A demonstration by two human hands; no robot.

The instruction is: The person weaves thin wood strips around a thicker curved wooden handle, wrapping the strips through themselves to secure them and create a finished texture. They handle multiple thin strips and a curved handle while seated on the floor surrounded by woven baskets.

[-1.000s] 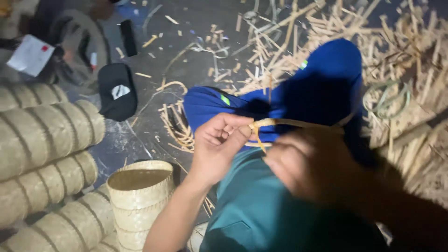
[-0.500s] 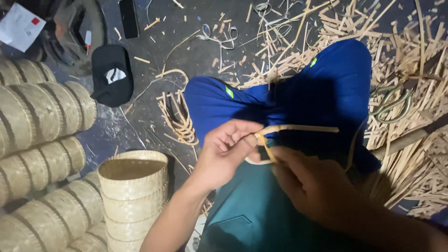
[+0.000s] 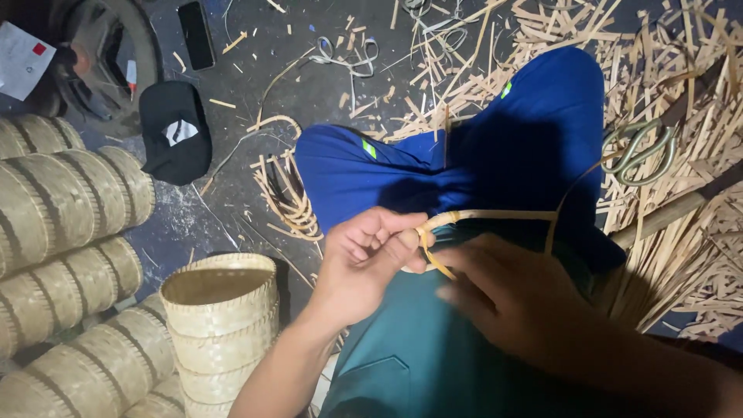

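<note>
A cane strip (image 3: 495,217) is being bound over the lap.

It is pinched in the closed left hand (image 3: 364,259); the blurred right hand (image 3: 511,298) rests beside it, grip unclear. Woven baskets (image 3: 220,310) are stacked finished; loose splints (image 3: 681,70) remain unused.

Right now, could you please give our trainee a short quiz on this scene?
1. True or false: the left hand pinches the bent strip.
2. What lies right of the blue knees? A) scissors B) a phone C) a cap
3. What stands upright by the left forearm?

Key:
1. True; the right hand meets it there too.
2. A, the scissors on the cane scraps.
3. A stack of woven baskets.
</note>
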